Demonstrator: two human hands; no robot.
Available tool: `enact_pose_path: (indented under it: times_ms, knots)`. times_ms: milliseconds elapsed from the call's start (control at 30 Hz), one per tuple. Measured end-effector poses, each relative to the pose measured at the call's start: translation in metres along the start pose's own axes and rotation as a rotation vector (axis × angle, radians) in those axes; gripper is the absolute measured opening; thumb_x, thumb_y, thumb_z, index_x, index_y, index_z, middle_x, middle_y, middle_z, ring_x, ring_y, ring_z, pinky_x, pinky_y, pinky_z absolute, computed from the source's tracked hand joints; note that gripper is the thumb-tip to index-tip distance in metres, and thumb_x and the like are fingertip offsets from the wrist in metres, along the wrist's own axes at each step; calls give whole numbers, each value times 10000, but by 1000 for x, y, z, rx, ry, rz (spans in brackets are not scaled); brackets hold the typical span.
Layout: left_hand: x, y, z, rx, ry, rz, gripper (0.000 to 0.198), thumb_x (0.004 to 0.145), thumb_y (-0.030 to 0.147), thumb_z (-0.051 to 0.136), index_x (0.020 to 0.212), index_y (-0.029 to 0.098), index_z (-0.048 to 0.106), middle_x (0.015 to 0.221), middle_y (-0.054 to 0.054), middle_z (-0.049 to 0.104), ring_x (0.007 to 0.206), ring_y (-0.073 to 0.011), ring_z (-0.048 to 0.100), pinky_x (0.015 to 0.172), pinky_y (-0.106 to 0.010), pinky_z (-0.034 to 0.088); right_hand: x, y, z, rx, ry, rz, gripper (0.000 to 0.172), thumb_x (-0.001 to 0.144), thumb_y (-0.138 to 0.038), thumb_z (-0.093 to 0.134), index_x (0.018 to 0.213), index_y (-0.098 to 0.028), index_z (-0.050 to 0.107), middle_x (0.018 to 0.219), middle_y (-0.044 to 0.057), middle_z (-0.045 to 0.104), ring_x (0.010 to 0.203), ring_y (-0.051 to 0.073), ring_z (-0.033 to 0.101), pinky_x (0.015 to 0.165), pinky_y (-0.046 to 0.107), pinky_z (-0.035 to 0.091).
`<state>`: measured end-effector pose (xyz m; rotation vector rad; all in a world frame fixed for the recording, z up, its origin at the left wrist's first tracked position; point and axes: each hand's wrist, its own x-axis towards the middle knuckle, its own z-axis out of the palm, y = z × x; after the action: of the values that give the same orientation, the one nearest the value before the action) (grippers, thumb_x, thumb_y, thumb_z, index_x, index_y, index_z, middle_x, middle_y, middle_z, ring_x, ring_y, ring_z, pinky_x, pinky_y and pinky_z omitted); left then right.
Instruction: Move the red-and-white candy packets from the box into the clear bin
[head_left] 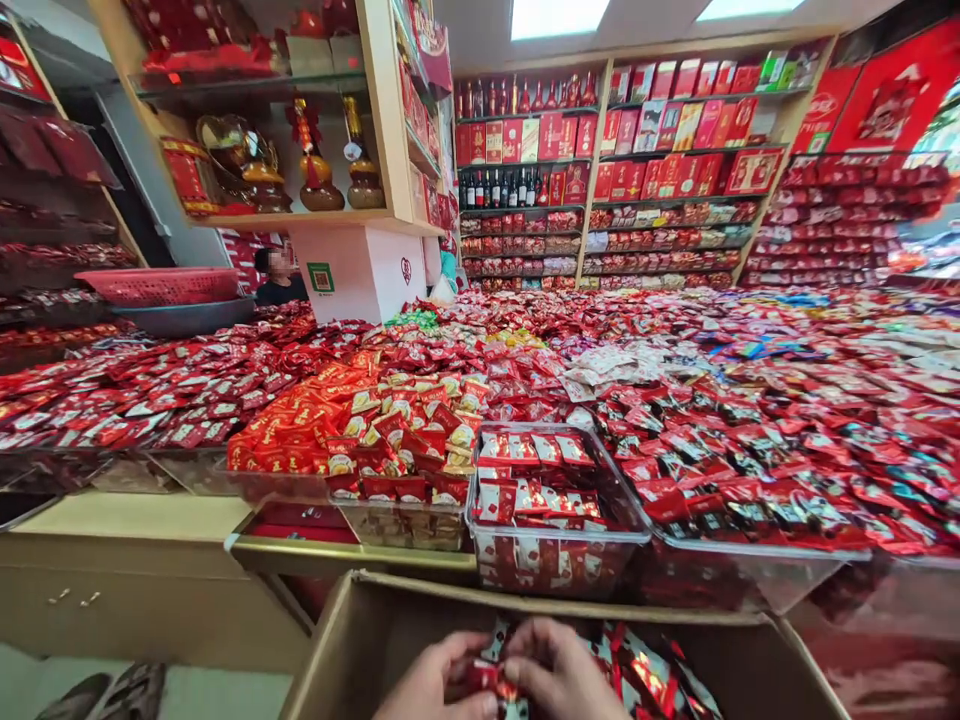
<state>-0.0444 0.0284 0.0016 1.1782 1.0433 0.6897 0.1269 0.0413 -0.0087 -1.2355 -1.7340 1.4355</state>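
Both of my hands are low in the cardboard box (555,603) at the bottom centre. My left hand (442,682) has its fingers closed round small red and white packets (487,676). Against it, my right hand (562,672) pinches the same packets from the other side. More red and white packets (652,672) lie in the box to the right of my hands. Just beyond the box stands a clear plastic bin (559,540) with similar packets (540,495) in rows, and its front part sits lower than the heaps around it.
Bins of red packets (720,450) spread across the display, with orange-red packets (300,425) left of centre. A pink basket (161,287) rests on a blue basin (191,317). Behind it, a person (279,280) is partly visible. Shelves (525,120) line the back wall.
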Motion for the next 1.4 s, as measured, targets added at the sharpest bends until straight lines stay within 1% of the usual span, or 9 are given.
enact_pose_path:
  times_ms: [67, 200, 400, 533, 800, 900, 1000, 1200, 1400]
  knots:
    - [-7, 18, 13, 76, 63, 12, 281, 652, 287, 606, 878, 121, 587, 800, -51, 661, 736, -151, 578, 685, -269, 432, -7, -4, -3, 331, 94, 42, 208, 667, -323, 596, 697, -133, 515, 581, -16, 541, 557, 101, 507, 533, 224, 387]
    - [-10, 38, 27, -77, 94, -59, 246, 687, 267, 576, 880, 118, 605, 704, -25, 653, 666, -118, 552, 641, -232, 418, -21, -23, -11, 658, 156, 129, 269, 595, -322, 661, 737, -138, 525, 609, -18, 549, 554, 80, 474, 537, 210, 363]
    - [-14, 42, 39, -355, 205, -182, 323, 711, 304, 548, 987, 137, 537, 676, -20, 639, 598, -116, 546, 539, -237, 443, -27, -27, -18, 705, 133, 138, 252, 622, -341, 641, 633, -140, 490, 514, -45, 494, 447, 51, 394, 451, 194, 316]
    - [-12, 40, 40, -443, 239, -116, 310, 755, 286, 494, 1037, 162, 468, 766, -33, 644, 623, -105, 542, 531, -223, 449, -25, -20, -15, 746, 171, 156, 257, 644, -341, 622, 620, -145, 458, 498, -48, 490, 432, 52, 407, 449, 196, 330]
    - [-7, 22, 35, -159, 155, 39, 261, 705, 243, 576, 921, 178, 446, 760, -9, 654, 633, -86, 554, 578, -193, 430, -31, -20, -11, 544, -5, -20, 236, 635, -245, 631, 772, -165, 456, 725, -9, 548, 659, 96, 484, 603, 219, 377]
    - [-14, 26, 38, -123, 129, 68, 250, 709, 303, 559, 916, 185, 485, 817, -25, 655, 707, -117, 574, 635, -215, 451, -38, -32, -17, 431, -42, -42, 196, 652, -228, 603, 731, -169, 434, 647, -35, 494, 573, 76, 426, 534, 199, 341]
    - [-22, 46, 33, 101, 220, 209, 245, 757, 343, 469, 955, 208, 518, 890, -38, 640, 742, -142, 584, 639, -233, 474, -45, -61, -39, 318, -10, -94, 181, 674, -248, 574, 712, -178, 411, 629, -38, 468, 555, 77, 405, 517, 201, 338]
    - [2, 124, 8, 997, 394, 892, 287, 747, 128, 480, 1014, 226, 518, 1007, -32, 587, 950, -158, 488, 843, -307, 399, -5, -124, -113, -39, 414, -241, 133, 713, -276, 508, 754, -195, 410, 671, -18, 496, 613, 105, 474, 560, 226, 381]
    - [48, 157, 17, 1468, 391, 732, 293, 793, 177, 355, 1018, 167, 542, 1093, -80, 562, 913, -217, 449, 793, -397, 426, 62, -120, -125, -557, 360, -7, 85, 579, -96, 529, 625, -160, 496, 592, -6, 555, 549, 94, 484, 496, 186, 353]
